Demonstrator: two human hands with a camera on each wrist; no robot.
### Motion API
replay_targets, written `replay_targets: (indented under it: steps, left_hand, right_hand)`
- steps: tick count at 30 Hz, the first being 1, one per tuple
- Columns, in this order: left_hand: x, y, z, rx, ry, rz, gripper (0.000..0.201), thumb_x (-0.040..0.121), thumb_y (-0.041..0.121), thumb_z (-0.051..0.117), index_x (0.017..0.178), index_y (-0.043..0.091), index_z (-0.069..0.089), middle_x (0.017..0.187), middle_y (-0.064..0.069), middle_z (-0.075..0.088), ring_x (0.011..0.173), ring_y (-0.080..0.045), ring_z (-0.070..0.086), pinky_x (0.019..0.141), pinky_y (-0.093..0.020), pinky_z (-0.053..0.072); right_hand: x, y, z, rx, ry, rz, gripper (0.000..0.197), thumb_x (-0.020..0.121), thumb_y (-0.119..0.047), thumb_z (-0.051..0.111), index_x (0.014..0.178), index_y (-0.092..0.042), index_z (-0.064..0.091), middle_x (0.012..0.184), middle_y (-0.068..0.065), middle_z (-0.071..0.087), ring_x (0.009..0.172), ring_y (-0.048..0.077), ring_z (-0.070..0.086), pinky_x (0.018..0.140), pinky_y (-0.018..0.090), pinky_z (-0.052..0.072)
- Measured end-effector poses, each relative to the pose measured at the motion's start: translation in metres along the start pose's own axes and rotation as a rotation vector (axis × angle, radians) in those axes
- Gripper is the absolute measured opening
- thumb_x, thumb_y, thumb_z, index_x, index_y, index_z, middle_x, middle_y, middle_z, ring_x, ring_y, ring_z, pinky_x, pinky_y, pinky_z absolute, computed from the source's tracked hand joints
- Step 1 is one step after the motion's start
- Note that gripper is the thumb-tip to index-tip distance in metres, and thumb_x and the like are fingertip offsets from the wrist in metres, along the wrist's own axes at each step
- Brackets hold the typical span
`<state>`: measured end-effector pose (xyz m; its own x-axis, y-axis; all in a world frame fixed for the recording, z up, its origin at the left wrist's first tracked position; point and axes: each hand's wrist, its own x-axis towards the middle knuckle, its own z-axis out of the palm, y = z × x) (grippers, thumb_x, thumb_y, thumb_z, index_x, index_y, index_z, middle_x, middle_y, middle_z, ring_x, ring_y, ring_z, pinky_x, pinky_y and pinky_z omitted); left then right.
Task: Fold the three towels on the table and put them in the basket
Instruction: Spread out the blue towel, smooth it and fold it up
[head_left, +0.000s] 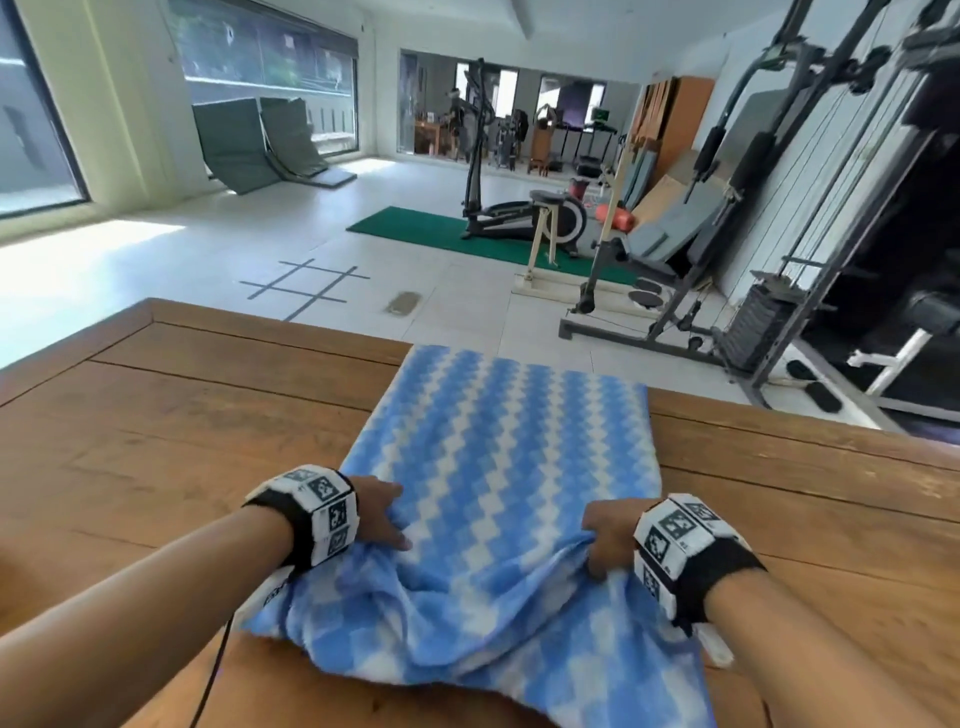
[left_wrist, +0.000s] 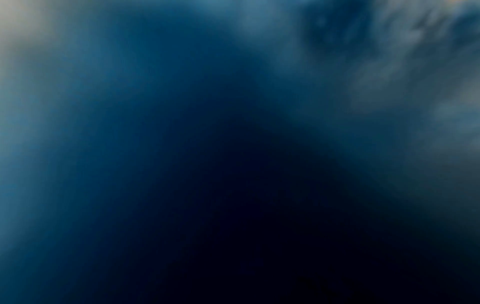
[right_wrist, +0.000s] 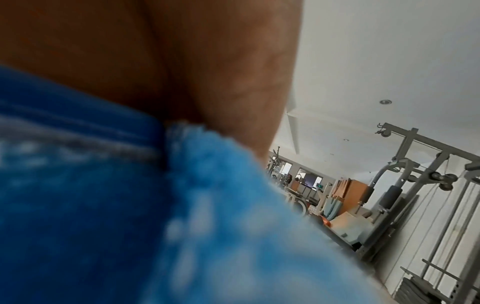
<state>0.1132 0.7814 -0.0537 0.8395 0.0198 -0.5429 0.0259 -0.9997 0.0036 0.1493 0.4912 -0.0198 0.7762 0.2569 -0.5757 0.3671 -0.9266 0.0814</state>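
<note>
No text, brand or number can be read anywhere. The white bands on both wrists, the left wrist band (head_left: 319, 512) and the right wrist band (head_left: 675, 540), both at the near end of the blue checked towel (head_left: 498, 447), carry black square marker patterns with small characters beside them, too small to make out.

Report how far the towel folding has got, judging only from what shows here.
Done: nothing visibly finished; no folded towel or basket is in view. In hand: the blue-and-white towel lies along the wooden table, its near end bunched, the left hand and right hand each gripping it. Left: finishing this fold, the other two towels, which are out of sight, and the basket.
</note>
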Motion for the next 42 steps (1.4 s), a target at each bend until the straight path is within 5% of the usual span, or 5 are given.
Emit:
replay_targets:
  steps: [7, 18, 25, 28, 42]
  left_hand:
    - [0.022, -0.004, 0.004, -0.015, 0.15, 0.038, 0.083, 0.084, 0.053, 0.06, 0.151, 0.027, 0.018, 0.145, -0.015, 0.036, 0.132, -0.03, 0.042, 0.106, -0.037, 0.038]
    - [0.098, 0.002, -0.003, 0.185, 0.122, 0.037, 0.038, 0.088, 0.027, 0.059, 0.125, 0.018, 0.055, 0.128, -0.009, 0.054, 0.117, -0.029, 0.056, 0.092, -0.038, 0.047]
    - [0.064, 0.001, -0.175, -0.265, 1.236, -0.011, 0.022, 0.09, 0.008, 0.049, 0.111, 0.008, 0.047, 0.115, -0.017, 0.048, 0.093, -0.043, 0.057, 0.069, -0.046, 0.039]
    - [0.027, 0.009, -0.238, -0.357, 1.522, 0.061, 0.02, 0.094, 0.01, 0.044, 0.112, 0.005, 0.05, 0.123, -0.018, 0.045, 0.09, -0.041, 0.055, 0.064, -0.041, 0.034]
    - [-0.041, -0.016, -0.169, -0.264, 0.97, 0.263, 0.016, 0.088, 0.013, 0.053, 0.075, 0.015, 0.044, 0.089, -0.011, 0.055, 0.086, -0.035, 0.058, 0.074, -0.041, 0.046]
  right_hand:
    - [0.043, 0.001, 0.022, 0.089, 0.151, 0.021, 0.035, 0.091, -0.025, 0.054, 0.12, -0.007, 0.051, 0.13, 0.016, 0.051, 0.119, 0.031, 0.052, 0.093, 0.034, 0.042]
    - [0.128, 0.019, 0.04, 0.091, 0.016, -0.104, 0.043, 0.086, -0.02, 0.063, 0.123, -0.008, 0.047, 0.132, 0.015, 0.047, 0.12, 0.029, 0.051, 0.09, 0.032, 0.042]
    - [0.08, 0.06, -0.135, 0.445, 1.273, 0.006, 0.039, 0.076, 0.008, 0.05, 0.113, 0.001, 0.046, 0.115, 0.024, 0.044, 0.086, 0.044, 0.054, 0.062, 0.041, 0.036]
    - [0.046, 0.058, -0.188, 0.413, 1.454, -0.018, 0.036, 0.076, 0.008, 0.054, 0.111, 0.002, 0.046, 0.115, 0.025, 0.044, 0.091, 0.043, 0.053, 0.061, 0.038, 0.035]
    - [-0.061, 0.018, -0.153, 0.172, 1.001, 0.222, 0.024, 0.094, -0.008, 0.04, 0.117, -0.003, 0.045, 0.116, 0.023, 0.057, 0.105, 0.039, 0.059, 0.075, 0.039, 0.043]
